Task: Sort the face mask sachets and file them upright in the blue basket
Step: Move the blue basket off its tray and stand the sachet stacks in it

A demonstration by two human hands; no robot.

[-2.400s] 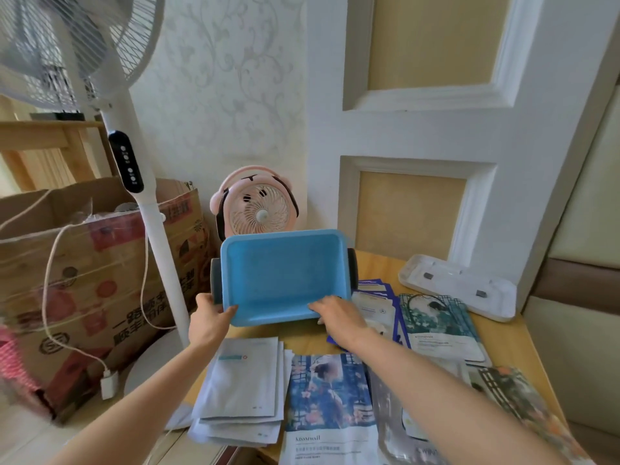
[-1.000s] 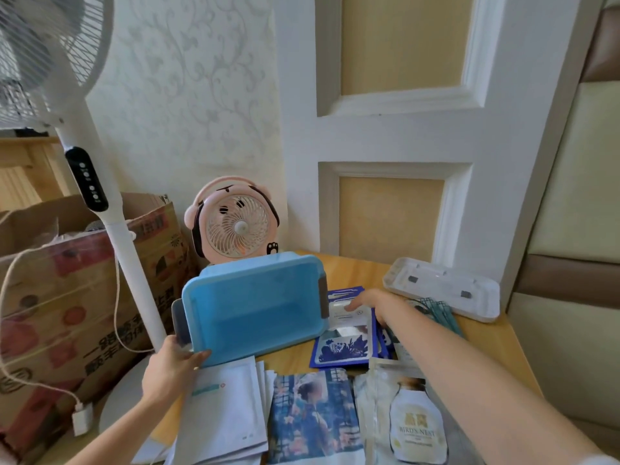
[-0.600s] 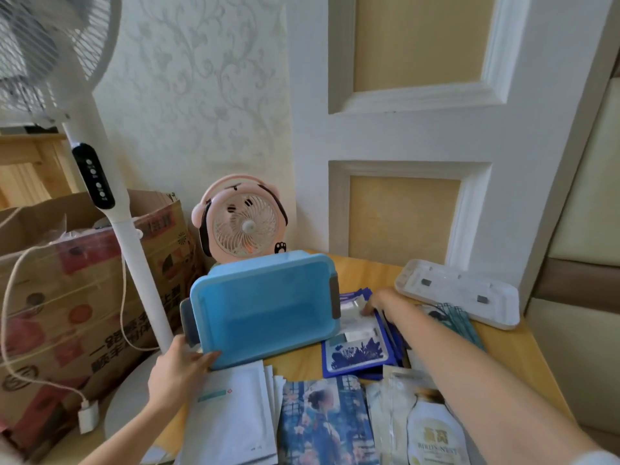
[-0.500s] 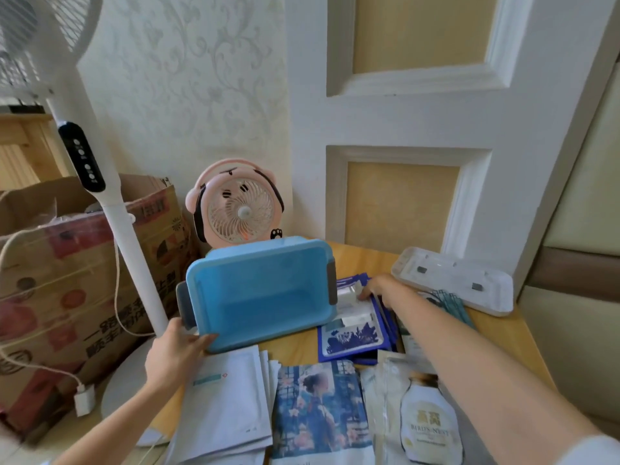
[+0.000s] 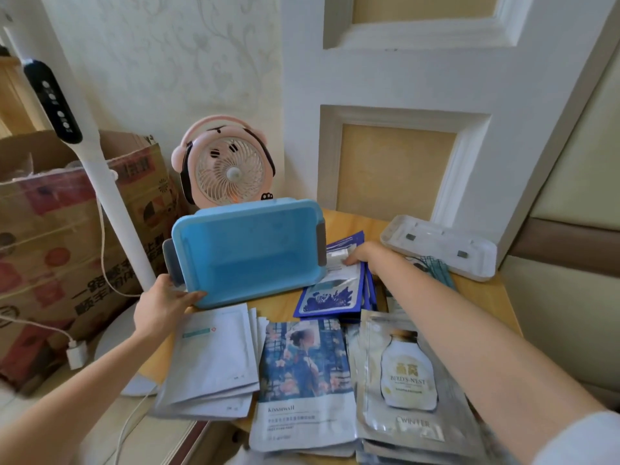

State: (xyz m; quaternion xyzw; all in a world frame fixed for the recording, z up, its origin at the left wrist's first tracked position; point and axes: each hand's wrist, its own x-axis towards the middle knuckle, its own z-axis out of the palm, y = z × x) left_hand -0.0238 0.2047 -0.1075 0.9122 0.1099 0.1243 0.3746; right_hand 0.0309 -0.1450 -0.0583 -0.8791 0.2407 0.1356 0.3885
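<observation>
Illumination: soft, even daylight, bright throughout; shadows faint and soft-edged; mild glare on the silver sachet (image 5: 407, 380). Wide-angle distortion bends the fan pole (image 5: 110, 203) and the door frame (image 5: 553, 95) near the edges; lower corners are blurred; the centre is reasonably sharp.

Floor fan (image 5: 110, 203) (head especially) beyond top edge

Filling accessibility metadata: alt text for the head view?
A person's left hand holds an empty blue basket tipped on its side on a wooden table; the right hand rests on a stack of blue sachets beside it. More sachet piles lie nearer.
</observation>
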